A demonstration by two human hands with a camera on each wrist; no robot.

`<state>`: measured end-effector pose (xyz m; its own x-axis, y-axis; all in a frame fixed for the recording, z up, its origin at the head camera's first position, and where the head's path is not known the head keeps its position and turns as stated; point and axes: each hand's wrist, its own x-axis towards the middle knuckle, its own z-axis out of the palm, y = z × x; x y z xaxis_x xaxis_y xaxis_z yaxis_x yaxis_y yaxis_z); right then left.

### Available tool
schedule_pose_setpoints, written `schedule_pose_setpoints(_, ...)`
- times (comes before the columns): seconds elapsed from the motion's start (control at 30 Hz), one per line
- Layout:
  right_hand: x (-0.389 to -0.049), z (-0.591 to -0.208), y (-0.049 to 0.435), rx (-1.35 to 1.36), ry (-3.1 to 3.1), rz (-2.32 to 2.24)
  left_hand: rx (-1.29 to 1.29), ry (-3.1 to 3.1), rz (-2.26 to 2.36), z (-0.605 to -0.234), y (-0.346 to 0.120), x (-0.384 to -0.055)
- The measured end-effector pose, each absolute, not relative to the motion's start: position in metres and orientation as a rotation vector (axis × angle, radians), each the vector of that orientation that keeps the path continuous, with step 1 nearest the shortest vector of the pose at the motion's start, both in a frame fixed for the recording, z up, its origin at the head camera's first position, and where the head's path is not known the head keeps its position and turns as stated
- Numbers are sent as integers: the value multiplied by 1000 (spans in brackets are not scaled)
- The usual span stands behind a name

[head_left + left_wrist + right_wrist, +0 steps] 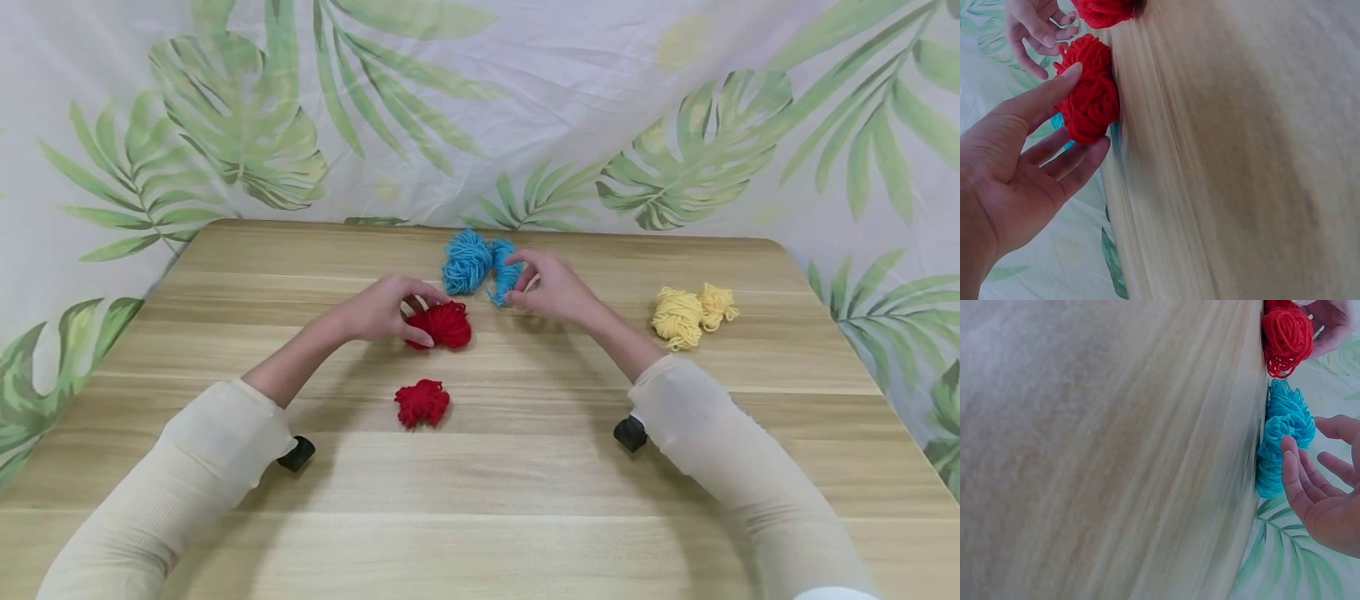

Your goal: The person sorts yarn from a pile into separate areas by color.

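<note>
Toward the back of the table my left hand (386, 308) holds a twisted skein of red yarn (450, 325) by its left end. In the left wrist view the thumb lies over this red skein (1091, 97) and the other fingers curve behind and under it. My right hand (551, 287) is at the smaller bundle of blue yarn (504, 265), its fingers spread and loosely bent. Its fingertips overlap the blue yarn (1279, 447) in the right wrist view. A fuller blue skein (467, 262) sits just left of that bundle.
A smaller red yarn bundle (422, 404) lies nearer the front. Two yellow yarn bundles (678, 317) rest side by side at the right. The wooden table (480, 533) ends at the back against a leaf-patterned cloth (540, 108). Black wrist devices (297, 454) hang below both sleeves.
</note>
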<state>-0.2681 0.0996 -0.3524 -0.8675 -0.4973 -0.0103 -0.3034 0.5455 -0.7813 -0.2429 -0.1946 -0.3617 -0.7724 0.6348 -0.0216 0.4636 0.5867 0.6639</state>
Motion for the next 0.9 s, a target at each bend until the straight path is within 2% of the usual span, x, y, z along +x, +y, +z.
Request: schedule_pose_setpoints(0.9,-261,-357,102,-694,2553,-1221,814,2675,883,-362,-198,-236)
